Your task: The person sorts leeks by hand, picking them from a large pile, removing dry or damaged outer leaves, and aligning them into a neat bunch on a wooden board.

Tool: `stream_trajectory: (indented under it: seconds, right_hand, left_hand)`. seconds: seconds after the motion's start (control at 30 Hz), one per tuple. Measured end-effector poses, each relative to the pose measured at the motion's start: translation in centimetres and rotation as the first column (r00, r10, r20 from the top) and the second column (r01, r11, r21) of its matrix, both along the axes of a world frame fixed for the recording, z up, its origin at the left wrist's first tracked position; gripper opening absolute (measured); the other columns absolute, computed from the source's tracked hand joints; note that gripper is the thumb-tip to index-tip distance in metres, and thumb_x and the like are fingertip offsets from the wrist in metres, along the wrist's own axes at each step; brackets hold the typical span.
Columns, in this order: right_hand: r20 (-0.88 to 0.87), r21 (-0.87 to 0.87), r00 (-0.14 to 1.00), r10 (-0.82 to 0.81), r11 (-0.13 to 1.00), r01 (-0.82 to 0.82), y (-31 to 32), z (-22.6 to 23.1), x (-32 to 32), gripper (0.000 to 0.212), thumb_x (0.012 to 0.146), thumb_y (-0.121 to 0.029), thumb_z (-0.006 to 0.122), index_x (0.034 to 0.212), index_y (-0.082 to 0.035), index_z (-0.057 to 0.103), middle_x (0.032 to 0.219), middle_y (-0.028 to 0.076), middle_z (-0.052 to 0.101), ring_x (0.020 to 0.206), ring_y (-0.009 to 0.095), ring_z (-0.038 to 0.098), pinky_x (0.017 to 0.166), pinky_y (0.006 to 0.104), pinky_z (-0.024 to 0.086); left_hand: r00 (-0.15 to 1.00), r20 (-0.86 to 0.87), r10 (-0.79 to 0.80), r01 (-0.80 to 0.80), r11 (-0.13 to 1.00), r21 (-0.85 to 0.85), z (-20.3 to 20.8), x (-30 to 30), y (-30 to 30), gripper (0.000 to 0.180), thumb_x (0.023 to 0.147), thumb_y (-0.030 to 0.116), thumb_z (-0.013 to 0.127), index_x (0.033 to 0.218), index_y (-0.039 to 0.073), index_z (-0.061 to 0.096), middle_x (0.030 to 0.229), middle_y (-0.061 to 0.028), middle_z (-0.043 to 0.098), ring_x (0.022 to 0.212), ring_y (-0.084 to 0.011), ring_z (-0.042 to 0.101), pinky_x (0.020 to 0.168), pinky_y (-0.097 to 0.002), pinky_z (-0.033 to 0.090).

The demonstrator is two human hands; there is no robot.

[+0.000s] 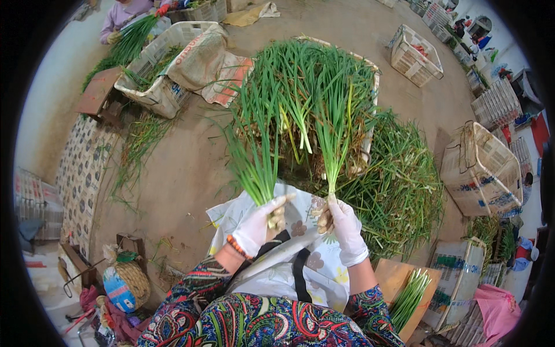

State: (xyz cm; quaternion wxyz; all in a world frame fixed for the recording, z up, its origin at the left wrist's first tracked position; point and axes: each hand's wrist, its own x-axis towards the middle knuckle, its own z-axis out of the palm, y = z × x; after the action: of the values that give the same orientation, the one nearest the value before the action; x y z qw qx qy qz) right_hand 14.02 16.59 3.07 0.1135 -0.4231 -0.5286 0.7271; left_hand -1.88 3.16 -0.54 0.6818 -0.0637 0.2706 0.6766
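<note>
My left hand (257, 227), in a white glove with an orange bead bracelet at the wrist, is closed around the pale lower ends of a bunch of green onions (252, 170). The leaves fan upward and away from me. Close by on the right, my right hand (342, 226), also gloved, pinches a smaller bunch of green onions (332, 153) near its root ends. Both bunches stand over my lap, which a pale flowered apron (321, 269) covers. Just beyond them, a crate (376, 87) is heaped with more green onions (306, 69); their tops overlap the held leaves.
Loose leaves and trimmings (399, 179) lie heaped right of the crate. A board (417, 301) at lower right holds a pile of cleaned green onions (411, 295). White crates (483, 168) stand around. At upper left, another person (130, 14) handles green onions.
</note>
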Motion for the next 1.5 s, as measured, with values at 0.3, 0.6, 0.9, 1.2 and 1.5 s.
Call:
stream_trajectory:
  seconds: [0.3,0.6,0.9,1.2,1.5]
  right_hand:
    - [0.024,0.001,0.986,0.163,0.987,-0.163,-3.7,-0.7,1.7,0.039,0.094,-0.037,0.043,0.077,-0.005,0.059,0.057,0.002,0.058,0.045,0.008,0.053,0.041,0.0195,0.039]
    - [-0.062,0.114,0.989,-0.133,0.984,0.139,0.8,-3.3,-1.0,0.027,0.089,-0.027,0.057,0.081,-0.001,0.060,0.070,-0.001,0.059,0.058,0.004,0.048,0.053,0.0202,0.039]
    - [-0.041,0.189,0.963,-0.265,0.945,0.268,0.7,-2.5,-0.2,0.023,0.090,-0.023,0.056,0.080,-0.003,0.060,0.068,-0.001,0.059,0.055,0.003,0.047,0.049,0.0200,0.037]
    - [-0.083,0.207,0.883,-0.462,0.858,0.469,4.6,-1.6,8.5,0.027,0.093,-0.025,0.049,0.094,0.000,0.058,0.078,0.007,0.064,0.058,0.010,0.055,0.054,0.0231,0.045]
    - [-0.240,-0.205,0.969,-0.051,0.979,0.001,-0.6,-2.5,1.1,0.031,0.093,-0.029,0.050,0.097,0.001,0.056,0.066,0.007,0.060,0.057,0.015,0.059,0.046,0.0219,0.044]
  left_hand:
    - [0.926,-0.353,-0.135,0.119,0.991,-0.064,0.7,1.2,8.4,0.023,0.088,0.026,0.059,0.095,0.005,0.062,0.063,0.0060,0.049,0.051,-0.0049,0.043,0.048,-0.0190,0.034]
    - [0.926,-0.343,-0.154,0.110,0.983,-0.146,-0.1,2.0,9.7,0.017,0.087,0.019,0.058,0.091,0.004,0.065,0.064,0.0028,0.057,0.052,-0.0075,0.050,0.048,-0.0209,0.039]
    - [0.924,-0.358,-0.131,0.079,0.985,-0.156,-1.1,2.3,10.6,0.018,0.086,0.019,0.060,0.092,0.002,0.064,0.058,0.0066,0.046,0.047,-0.0054,0.040,0.045,-0.0196,0.033]
    - [0.967,-0.212,-0.137,0.118,0.988,-0.101,-0.8,-0.6,10.6,0.027,0.089,0.023,0.057,0.105,0.002,0.061,0.054,0.0064,0.045,0.045,-0.0058,0.040,0.044,-0.0190,0.035]
    - [0.964,-0.221,-0.149,0.140,0.989,-0.055,-0.5,-0.3,9.6,0.033,0.091,0.020,0.053,0.117,0.000,0.053,0.068,0.0057,0.052,0.052,-0.0032,0.043,0.047,-0.0170,0.037]
